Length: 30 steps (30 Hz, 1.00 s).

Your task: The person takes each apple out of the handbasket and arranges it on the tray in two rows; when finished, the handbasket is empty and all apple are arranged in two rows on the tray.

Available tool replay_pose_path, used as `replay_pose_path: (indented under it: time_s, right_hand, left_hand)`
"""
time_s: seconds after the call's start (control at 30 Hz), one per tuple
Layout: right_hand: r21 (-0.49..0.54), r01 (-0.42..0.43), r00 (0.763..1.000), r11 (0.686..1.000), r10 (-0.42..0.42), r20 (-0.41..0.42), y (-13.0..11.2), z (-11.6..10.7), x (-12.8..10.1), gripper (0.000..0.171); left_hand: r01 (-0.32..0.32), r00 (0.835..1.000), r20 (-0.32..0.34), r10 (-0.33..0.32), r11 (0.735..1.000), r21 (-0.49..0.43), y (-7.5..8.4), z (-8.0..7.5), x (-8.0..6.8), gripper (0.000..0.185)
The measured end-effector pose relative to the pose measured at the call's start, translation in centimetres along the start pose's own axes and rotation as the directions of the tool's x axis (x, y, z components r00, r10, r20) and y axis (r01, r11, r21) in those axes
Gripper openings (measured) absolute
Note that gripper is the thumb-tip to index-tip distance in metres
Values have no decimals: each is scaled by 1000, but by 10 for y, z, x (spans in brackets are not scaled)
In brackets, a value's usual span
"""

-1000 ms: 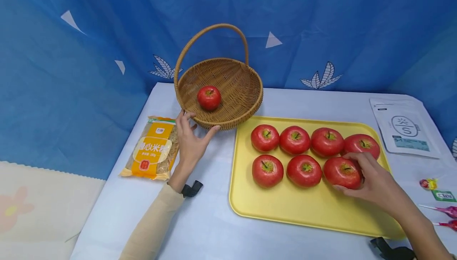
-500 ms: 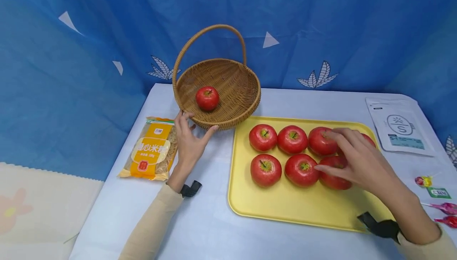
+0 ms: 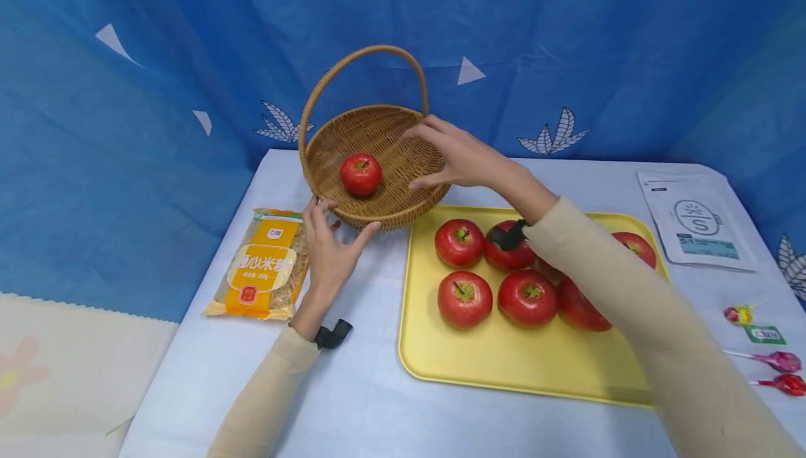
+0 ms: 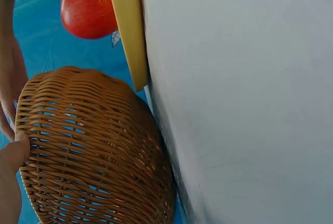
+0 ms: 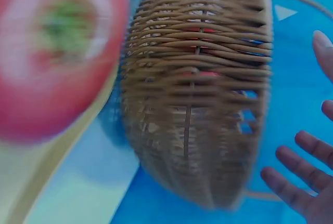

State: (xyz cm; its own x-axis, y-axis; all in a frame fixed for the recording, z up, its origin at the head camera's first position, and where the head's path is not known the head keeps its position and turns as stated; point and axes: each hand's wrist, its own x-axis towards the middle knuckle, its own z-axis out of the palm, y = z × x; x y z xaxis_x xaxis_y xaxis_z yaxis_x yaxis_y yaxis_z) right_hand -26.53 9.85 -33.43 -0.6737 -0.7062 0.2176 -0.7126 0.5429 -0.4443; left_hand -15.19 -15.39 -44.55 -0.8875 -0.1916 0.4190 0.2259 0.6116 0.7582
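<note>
A round wicker basket (image 3: 412, 143) with a tall arched handle sits tilted towards me, holding one red apple (image 3: 361, 175). My left hand (image 3: 332, 255) holds its near left rim, thumb and fingers spread apart along it. In the left wrist view the thumb (image 4: 14, 154) presses the woven rim. Over the basket's right side hangs my right hand (image 3: 462, 154), fingers loosely bent and nothing between them. The right wrist view shows its fingers (image 5: 294, 187) spread beside the basket. Several red apples (image 3: 464, 299) stand in two rows on a yellow tray (image 3: 491, 360), partly behind my right sleeve.
An orange bag of rice noodles (image 3: 261, 262) lies left of the basket. At the right are a white pouch (image 3: 693, 220), a small green packet (image 3: 765, 334) and several lollipops (image 3: 781, 360). A blue curtain (image 3: 352, 17) hangs behind the table.
My right hand has let go of an apple at the tray's right and swung left and up, with nothing in it, to the basket's right side. The left hand stays at the rim.
</note>
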Motion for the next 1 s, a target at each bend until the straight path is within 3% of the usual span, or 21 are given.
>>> replay_pose_path:
  time_s: [0.17,0.33,0.53,0.77,1.0]
  right_hand:
    - [53,-46,991,998,38,129,8,22,55,86]
    - [94,-134,971,987,112,209,15,44,82,93]
    - [40,-186,919,982,159,361,15,62,97,106]
    - [28,-186,878,982,154,453,14,78,94,107]
    - [80,-146,912,986,103,396,10,83,94,87]
  left_hand:
    - [2,1000,2,-2,1000,-10,3,-1,-2,75]
    - [2,1000,12,-2,1000,-19,7,1,-3,75]
    - [10,1000,14,-10,1000,-16,10,0,-5,74]
    - [-3,1000,13,3,1000,-15,14,2,-9,75]
    - [-15,1000,13,15,1000,-27,15,3,-11,73]
